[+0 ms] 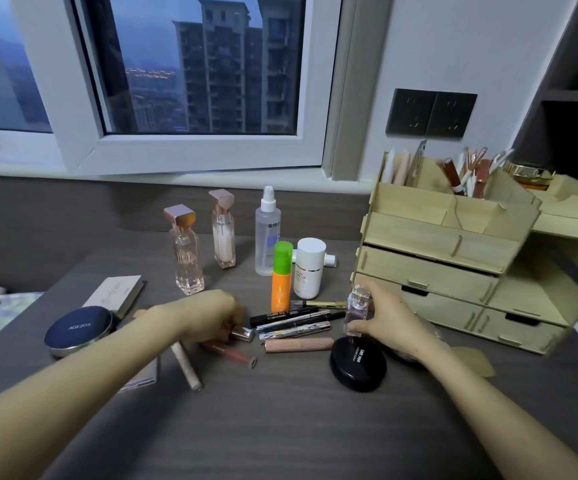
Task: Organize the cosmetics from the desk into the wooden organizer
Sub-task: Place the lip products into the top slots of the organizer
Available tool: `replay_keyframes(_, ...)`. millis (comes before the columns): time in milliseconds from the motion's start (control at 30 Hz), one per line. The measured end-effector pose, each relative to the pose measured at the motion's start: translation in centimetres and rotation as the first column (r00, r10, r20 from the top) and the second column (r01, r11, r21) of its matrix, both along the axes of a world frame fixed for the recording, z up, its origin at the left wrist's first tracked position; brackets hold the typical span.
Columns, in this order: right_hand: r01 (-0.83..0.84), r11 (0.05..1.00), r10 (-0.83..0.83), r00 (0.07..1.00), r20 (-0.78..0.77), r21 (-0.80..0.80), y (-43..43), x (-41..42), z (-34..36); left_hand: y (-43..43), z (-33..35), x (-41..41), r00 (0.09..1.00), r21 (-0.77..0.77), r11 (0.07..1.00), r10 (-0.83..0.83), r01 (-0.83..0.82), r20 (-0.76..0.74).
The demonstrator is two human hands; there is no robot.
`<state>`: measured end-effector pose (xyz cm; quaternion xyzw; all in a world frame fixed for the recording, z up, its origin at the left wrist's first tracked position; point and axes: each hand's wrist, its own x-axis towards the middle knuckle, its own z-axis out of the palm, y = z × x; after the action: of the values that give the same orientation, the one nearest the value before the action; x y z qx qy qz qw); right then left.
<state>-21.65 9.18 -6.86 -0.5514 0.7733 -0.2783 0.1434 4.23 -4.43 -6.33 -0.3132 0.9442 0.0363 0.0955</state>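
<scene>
Head view: wooden organizer [453,237] holds lipsticks [453,174]; right hand [389,323] grip clasps perfume bottle [358,308].

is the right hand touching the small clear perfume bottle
Touching. The head view shows the right hand wrapped around the small perfume bottle, thumb at its base and fingers behind it.

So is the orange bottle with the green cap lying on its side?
No, the orange bottle with the green cap stands upright on the desk, beside the white bottle.
</scene>
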Motion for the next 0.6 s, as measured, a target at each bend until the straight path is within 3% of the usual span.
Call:
replay_keyframes(133, 0.062, 0.992, -0.059, 0.998, 0.036, -0.106, 0.3, 0.4, 0.0, -0.3, 0.0, 0.1, 1.000, -0.046, 0.999, -0.022, 0.022, -0.011)
replay_keyframes(267, 0.067, 0.963, -0.039, 0.993, 0.109, -0.263, 1.6, 0.4, 2.3, 0.9, 2.7, 0.2, 0.939, -0.058, 0.998, -0.036, 0.017, -0.343)
replay_keyframes(367, 0.084, 0.932, -0.002, 0.974, 0.225, -0.353, 2.8, 0.2, 4.5, 2.6, 5.7, -0.3, 0.791, 0.136, 0.991, 0.071, 0.016, -0.608)
replay_keyframes(400, 0.100, 0.913, 0.006, 0.966, 0.257, -0.396, 3.3, 0.1, 5.3, 3.4, 6.6, -0.7, 0.710, 0.288, 0.955, 0.157, 0.067, -0.686)
replay_keyframes(467, 0.128, 0.863, 0.018, 0.959, 0.283, -0.489, 4.4, -0.3, 7.0, 5.1, 8.1, -2.3, 0.556, 0.568, 0.780, 0.358, 0.263, -0.750)
replay_keyframes(533, 0.157, 0.805, 0.024, 0.955, 0.295, -0.573, 5.4, -1.1, 8.8, 6.5, 9.4, -4.7, 0.477, 0.662, 0.633, 0.473, 0.400, -0.741)
replay_keyframes(600, 0.184, 0.738, -0.006, 0.964, 0.267, -0.649, 6.2, -2.4, 10.4, 7.6, 10.6, -7.7, 0.433, 0.667, 0.567, 0.507, 0.483, -0.745)
